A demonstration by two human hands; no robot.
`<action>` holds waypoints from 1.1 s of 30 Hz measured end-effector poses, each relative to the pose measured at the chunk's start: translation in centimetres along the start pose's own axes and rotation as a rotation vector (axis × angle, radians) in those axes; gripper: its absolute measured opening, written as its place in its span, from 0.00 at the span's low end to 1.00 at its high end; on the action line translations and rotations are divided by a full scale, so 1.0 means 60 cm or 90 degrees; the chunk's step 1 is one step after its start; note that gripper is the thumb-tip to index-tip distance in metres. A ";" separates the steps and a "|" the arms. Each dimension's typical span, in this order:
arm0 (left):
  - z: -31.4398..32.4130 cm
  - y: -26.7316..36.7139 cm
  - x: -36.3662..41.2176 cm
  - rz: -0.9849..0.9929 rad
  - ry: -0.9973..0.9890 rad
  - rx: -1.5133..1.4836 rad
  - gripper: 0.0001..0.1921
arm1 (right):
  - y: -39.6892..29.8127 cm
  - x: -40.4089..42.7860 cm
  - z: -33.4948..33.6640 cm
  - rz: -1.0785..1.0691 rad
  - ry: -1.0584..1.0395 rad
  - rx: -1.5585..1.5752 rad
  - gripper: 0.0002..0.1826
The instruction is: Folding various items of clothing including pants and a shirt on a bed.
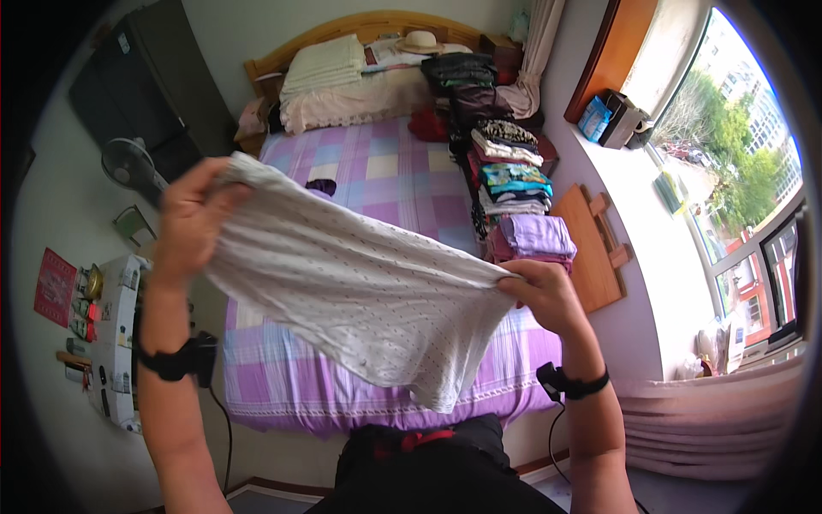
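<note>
A white cloth garment (366, 283) with small dark marks hangs stretched between my hands, above the near part of the bed. My left hand (196, 215) pinches its upper left end, raised higher than the other side. At the right, my right hand (542, 292) grips the opposite edge between thumb and fingers. The lower edge of the cloth droops loosely in folds. Which kind of garment it is, I cannot tell. Beneath it lies a purple and blue checked bedsheet (379, 154), partly hidden by the cloth.
Stacks of folded clothes (514, 186) line the bed's right side, with folded lilac cloth (539, 234) nearest me. A small dark purple item (321, 186) lies mid-bed. Pillows (324, 67) and a straw hat (419, 42) sit by the wooden headboard (359, 24). A fan (128, 164) stands left.
</note>
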State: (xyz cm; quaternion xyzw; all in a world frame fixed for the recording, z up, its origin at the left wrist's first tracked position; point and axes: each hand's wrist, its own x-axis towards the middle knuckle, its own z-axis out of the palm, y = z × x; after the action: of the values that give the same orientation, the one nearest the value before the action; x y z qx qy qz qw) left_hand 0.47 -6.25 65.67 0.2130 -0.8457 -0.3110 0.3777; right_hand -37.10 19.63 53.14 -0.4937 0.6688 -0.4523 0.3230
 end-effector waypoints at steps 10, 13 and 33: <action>-0.004 -0.130 0.134 -0.036 0.135 -0.004 0.18 | -0.012 0.230 -0.027 -0.146 0.155 -0.072 0.14; -0.043 -0.067 0.161 0.048 0.178 0.054 0.18 | -0.083 0.276 -0.074 -0.208 0.197 0.029 0.13; 0.360 -0.405 -0.687 -0.142 -0.272 0.201 0.15 | 0.593 -0.117 0.346 0.151 -0.076 -0.289 0.09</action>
State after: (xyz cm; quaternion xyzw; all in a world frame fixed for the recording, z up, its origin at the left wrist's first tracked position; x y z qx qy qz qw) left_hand 12.58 8.76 16.86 0.2910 -0.9153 -0.2528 0.1168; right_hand -29.87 24.05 12.23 -0.4974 0.7863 -0.2197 0.2933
